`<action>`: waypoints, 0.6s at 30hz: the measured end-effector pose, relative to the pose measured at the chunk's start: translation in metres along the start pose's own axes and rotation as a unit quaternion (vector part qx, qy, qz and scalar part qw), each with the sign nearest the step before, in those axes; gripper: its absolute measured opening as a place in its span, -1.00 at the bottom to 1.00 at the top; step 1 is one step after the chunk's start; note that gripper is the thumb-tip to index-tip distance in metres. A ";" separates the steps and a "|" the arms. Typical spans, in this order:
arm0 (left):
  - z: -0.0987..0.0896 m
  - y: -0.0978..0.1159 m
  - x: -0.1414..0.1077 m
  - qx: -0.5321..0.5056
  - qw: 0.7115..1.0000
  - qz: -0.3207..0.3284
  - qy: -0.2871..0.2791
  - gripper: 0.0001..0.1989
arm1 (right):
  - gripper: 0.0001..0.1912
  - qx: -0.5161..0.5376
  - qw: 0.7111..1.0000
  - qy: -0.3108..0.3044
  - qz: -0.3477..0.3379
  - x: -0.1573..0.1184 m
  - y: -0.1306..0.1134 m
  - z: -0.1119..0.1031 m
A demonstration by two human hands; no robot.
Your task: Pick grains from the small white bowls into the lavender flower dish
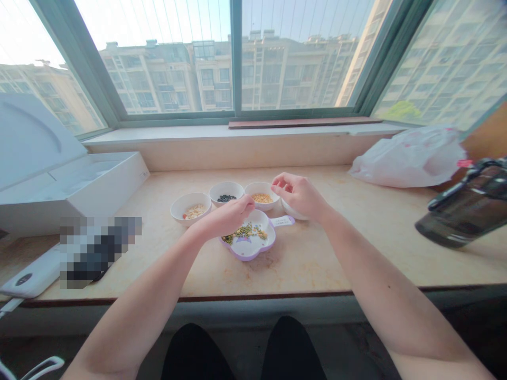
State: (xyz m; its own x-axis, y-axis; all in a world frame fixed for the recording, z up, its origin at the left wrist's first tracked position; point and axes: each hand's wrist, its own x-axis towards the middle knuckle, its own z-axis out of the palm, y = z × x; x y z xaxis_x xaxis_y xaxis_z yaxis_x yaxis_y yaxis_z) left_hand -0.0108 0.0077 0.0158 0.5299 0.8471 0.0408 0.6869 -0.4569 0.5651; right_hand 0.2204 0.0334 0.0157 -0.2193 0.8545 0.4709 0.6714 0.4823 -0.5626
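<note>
A white dish with a purple outside and a short handle holds green beans and some yellow pieces. Just above its back-left side is my left hand, fingertips pinched together; anything between them is too small to make out. My right hand hovers at the right rim of a white bowl of yellow kernels, fingers curled together with their contents hidden. Beneath that hand, another white bowl is mostly covered. To the left stand a bowl of black beans and a bowl of pale pieces.
An opened white box occupies the left side, with a white power bank and a blurred dark object before it. At right are a white plastic bag and a dark transparent bottle lying tilted. Windows line the back.
</note>
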 end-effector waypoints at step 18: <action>0.007 0.008 0.002 -0.286 0.958 -0.013 0.015 -0.59 | -0.80 -0.106 0.992 -0.027 0.070 0.006 0.019 -0.009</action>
State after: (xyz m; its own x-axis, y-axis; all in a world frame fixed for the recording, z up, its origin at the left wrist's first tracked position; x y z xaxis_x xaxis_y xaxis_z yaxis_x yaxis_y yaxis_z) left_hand -0.0008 0.0043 0.0148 0.4957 0.8676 0.0403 0.3102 -0.2202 0.9248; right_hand 0.2382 0.0459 0.0136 -0.1468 0.9220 0.3582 0.8308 0.3115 -0.4613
